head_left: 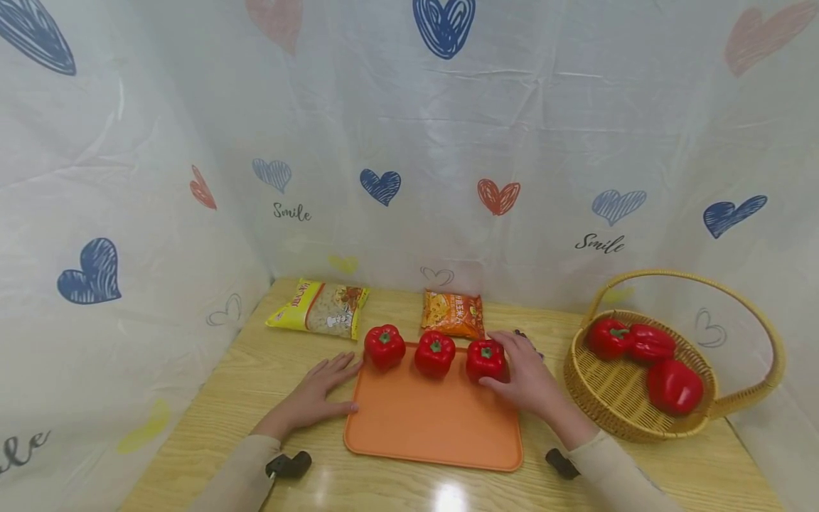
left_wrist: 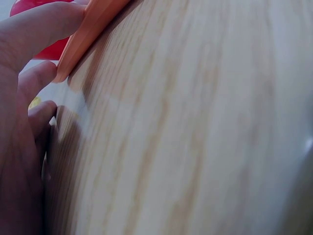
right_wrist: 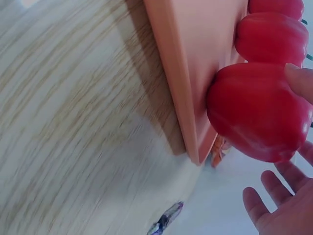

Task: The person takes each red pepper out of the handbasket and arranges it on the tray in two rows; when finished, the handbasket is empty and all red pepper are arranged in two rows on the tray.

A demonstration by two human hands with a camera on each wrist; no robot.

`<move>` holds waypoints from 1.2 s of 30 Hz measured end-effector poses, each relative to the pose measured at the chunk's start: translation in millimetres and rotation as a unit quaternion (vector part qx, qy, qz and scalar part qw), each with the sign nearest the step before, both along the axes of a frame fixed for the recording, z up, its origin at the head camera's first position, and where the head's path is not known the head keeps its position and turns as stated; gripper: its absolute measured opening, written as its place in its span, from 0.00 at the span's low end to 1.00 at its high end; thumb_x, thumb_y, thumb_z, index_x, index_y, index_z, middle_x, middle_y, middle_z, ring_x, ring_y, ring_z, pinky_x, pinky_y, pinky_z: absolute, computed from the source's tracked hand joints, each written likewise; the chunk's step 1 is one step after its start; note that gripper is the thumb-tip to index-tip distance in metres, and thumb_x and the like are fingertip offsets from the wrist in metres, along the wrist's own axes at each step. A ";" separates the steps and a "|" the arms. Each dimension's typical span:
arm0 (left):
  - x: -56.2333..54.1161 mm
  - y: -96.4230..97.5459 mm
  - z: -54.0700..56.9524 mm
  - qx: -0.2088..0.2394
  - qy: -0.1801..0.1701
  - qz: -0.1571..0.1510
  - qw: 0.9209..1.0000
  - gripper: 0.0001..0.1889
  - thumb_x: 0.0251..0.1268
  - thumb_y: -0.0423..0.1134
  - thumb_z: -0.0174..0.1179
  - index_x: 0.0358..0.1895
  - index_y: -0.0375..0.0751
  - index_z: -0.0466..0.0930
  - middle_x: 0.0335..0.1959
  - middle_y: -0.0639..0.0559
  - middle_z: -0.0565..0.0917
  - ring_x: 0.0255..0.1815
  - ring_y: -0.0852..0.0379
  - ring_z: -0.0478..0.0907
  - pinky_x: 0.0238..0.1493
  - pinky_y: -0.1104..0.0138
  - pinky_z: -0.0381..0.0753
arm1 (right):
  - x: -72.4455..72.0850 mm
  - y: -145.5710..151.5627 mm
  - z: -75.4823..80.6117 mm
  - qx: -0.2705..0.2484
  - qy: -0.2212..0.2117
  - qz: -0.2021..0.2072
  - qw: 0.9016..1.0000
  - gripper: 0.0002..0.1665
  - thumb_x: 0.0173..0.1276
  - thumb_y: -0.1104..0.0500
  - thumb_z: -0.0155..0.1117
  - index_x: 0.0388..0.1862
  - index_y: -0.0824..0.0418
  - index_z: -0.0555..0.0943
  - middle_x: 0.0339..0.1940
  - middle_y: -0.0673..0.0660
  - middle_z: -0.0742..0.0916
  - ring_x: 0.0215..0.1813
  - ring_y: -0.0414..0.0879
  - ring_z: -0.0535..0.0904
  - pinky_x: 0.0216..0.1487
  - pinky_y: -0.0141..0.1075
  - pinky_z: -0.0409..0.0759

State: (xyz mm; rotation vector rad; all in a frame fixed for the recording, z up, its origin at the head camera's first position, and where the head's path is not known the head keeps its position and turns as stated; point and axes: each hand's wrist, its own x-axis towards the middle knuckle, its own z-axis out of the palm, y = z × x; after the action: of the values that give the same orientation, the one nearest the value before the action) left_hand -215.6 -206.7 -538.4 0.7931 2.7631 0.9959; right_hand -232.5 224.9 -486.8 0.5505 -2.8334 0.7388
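Three red bell peppers stand in a row along the far side of an orange tray (head_left: pixel 435 427): a left pepper (head_left: pixel 385 348), a middle pepper (head_left: pixel 435 355) and a right pepper (head_left: pixel 484 361). My right hand (head_left: pixel 526 373) holds the right one, thumb on its near side and index finger round its far side; in the right wrist view this pepper (right_wrist: pixel 254 112) rests on the tray, with the other fingers spread off it. On the tray's left edge, my left hand (head_left: pixel 316 398) rests with fingers extended, thumb and fingertips touching the rim (left_wrist: pixel 93 29).
A wicker basket (head_left: pixel 614 412) with a tall handle stands at the right, with three red peppers (head_left: pixel 675 387) inside. Behind the tray lie a yellow-and-clear food bag (head_left: pixel 326 309) and an orange snack packet (head_left: pixel 453 314). A small dark wrapper (right_wrist: pixel 166 218) is partly hidden behind my right hand.
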 end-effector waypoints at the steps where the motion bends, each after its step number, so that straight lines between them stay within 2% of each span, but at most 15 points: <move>1: 0.0 0.0 -0.1 0.000 0.000 0.000 1.000 0.43 0.64 0.61 0.66 0.79 0.48 0.64 0.81 0.42 0.58 0.82 0.40 0.49 0.79 0.41 0.42 | 0.6 1.5 0.2 0.000 0.001 -0.001 1.000 0.51 0.54 0.46 0.83 0.73 0.57 0.70 0.71 0.61 0.75 0.72 0.62 0.68 0.68 0.65 0.70; 14: -0.3 -0.1 -1.1 -0.001 -0.001 0.001 1.000 0.43 0.64 0.61 0.66 0.79 0.49 0.64 0.81 0.44 0.57 0.82 0.40 0.49 0.79 0.42 0.41 | 10.6 24.3 4.4 -0.020 0.008 -0.010 1.000 0.51 0.55 0.48 0.82 0.74 0.58 0.69 0.72 0.65 0.74 0.73 0.66 0.67 0.67 0.67 0.69; 21: -0.4 -0.1 -1.9 -0.003 0.003 0.000 1.000 0.43 0.64 0.62 0.65 0.79 0.49 0.63 0.81 0.43 0.57 0.82 0.40 0.49 0.79 0.42 0.42 | 16.0 40.0 11.5 -0.029 0.031 -0.009 0.999 0.48 0.57 0.50 0.82 0.73 0.60 0.70 0.66 0.64 0.77 0.61 0.63 0.77 0.58 0.62 0.79; 29: -0.8 -0.9 -3.5 -0.004 0.004 0.001 1.000 0.43 0.64 0.62 0.65 0.79 0.50 0.63 0.81 0.44 0.58 0.82 0.41 0.49 0.79 0.42 0.42 | 23.6 58.8 20.6 -0.024 0.037 -0.027 0.999 0.43 0.60 0.53 0.79 0.71 0.61 0.71 0.66 0.66 0.76 0.68 0.66 0.69 0.64 0.68 0.70; 36: -1.3 -1.0 -3.4 -0.001 0.009 -0.001 1.000 0.43 0.63 0.62 0.66 0.79 0.48 0.64 0.81 0.43 0.58 0.82 0.40 0.49 0.79 0.43 0.42 | 27.7 81.4 29.8 -0.006 0.053 -0.044 0.998 0.40 0.63 0.53 0.77 0.71 0.62 0.71 0.65 0.66 0.76 0.67 0.66 0.69 0.63 0.69 0.70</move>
State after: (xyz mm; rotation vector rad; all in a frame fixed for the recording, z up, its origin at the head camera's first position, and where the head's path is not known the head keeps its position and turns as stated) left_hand -216.9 -207.7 -541.8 0.8093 2.7766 0.9911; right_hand -204.8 306.3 -457.0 0.4458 -2.7345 0.6902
